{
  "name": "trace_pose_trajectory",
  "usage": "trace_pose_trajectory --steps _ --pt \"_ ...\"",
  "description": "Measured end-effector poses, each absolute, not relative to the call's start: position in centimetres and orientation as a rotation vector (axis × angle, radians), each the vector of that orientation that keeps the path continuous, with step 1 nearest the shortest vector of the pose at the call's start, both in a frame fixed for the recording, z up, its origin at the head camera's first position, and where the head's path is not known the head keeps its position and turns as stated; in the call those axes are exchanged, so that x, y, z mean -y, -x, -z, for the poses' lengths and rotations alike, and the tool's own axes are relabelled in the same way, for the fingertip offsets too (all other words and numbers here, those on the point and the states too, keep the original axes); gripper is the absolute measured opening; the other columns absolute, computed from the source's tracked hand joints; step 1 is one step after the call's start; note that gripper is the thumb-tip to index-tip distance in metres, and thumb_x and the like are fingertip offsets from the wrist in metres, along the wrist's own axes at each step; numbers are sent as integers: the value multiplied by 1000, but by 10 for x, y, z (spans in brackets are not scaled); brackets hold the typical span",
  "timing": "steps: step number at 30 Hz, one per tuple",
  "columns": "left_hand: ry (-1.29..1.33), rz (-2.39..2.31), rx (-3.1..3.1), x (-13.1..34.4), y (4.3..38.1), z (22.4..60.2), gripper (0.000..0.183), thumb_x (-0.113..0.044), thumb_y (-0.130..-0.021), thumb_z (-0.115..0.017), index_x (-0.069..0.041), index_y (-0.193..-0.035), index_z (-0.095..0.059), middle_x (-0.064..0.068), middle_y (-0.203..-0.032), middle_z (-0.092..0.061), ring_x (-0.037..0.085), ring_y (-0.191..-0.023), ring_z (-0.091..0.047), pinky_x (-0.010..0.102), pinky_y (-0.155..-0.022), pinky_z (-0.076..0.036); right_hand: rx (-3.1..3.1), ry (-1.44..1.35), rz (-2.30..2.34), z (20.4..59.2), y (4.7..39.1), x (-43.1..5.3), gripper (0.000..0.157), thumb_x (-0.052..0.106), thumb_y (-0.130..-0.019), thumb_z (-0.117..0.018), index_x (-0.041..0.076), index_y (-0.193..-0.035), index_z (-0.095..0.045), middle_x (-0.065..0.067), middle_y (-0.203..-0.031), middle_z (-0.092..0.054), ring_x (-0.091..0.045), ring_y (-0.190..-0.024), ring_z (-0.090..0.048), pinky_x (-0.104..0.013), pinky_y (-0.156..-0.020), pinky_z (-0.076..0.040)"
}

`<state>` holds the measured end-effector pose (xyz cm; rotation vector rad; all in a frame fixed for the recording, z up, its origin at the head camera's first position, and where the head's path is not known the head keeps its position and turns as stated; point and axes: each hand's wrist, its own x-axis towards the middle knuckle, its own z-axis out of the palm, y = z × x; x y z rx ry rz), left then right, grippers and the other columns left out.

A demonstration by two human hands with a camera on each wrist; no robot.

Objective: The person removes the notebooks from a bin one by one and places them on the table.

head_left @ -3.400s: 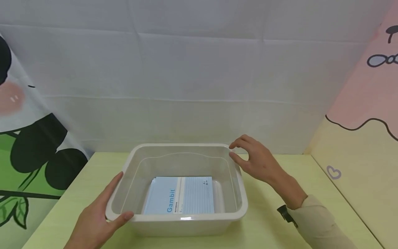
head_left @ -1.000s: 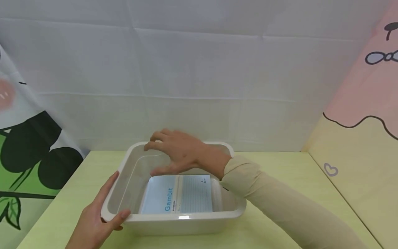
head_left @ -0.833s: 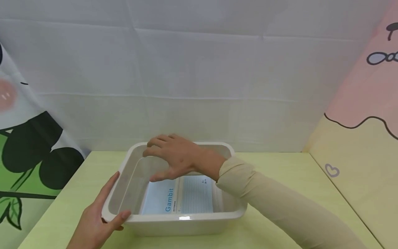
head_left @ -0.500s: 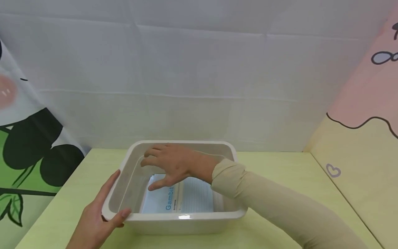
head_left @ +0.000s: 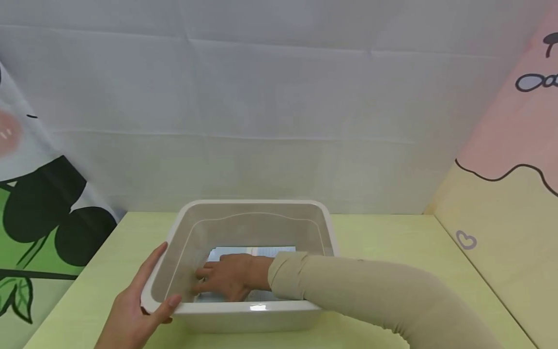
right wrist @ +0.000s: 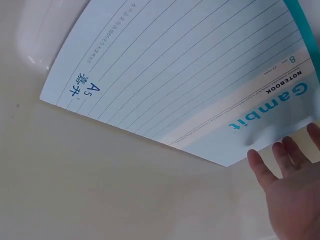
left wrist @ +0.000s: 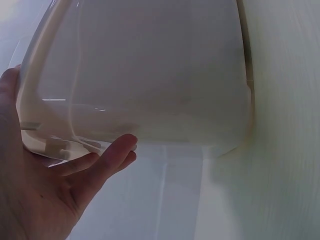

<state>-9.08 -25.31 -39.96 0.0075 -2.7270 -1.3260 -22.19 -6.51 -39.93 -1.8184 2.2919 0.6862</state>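
Since the earlier frame, I had lowered the right hand (head_left: 233, 277) from above the basin (head_left: 253, 321) to the notebook (right wrist: 190, 70) inside, fingers (right wrist: 262, 171) straight at its left edge; the left hand (head_left: 130, 308), farther off, gripped the basin's near-left corner.

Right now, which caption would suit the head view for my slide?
Left hand holding a pale bin, right hand inside it over a blue notebook.

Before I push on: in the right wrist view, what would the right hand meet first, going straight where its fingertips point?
Likely the light blue notebook, at its edge; depth is unclear, so the right hand may already touch it.
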Motion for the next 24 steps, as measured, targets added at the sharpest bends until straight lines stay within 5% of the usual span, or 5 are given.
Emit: trace_pose_trajectory --steps 10,24 --pt "-89 1317 2765 251 91 398 90 -34 -98 -71 -45 -166 -12 26 -147 -50 28 -100 -63 30 -58 -63 -2249 1821 -685 407 223 67 67 59 -95 -62 46 -154 -34 13 -151 -39 0 -136 -43 -18 -97 -52" --pt "-96 1298 2760 252 90 398 88 -34 -99 -71 -44 -166 -14 26 -145 -52 26 -97 -64 31 -58 -63 -2298 1893 -688 402 221 69 58 50 -94 -67 39 -147 -46 12 -140 -48 -4 -122 -53 -20 -93 -54"
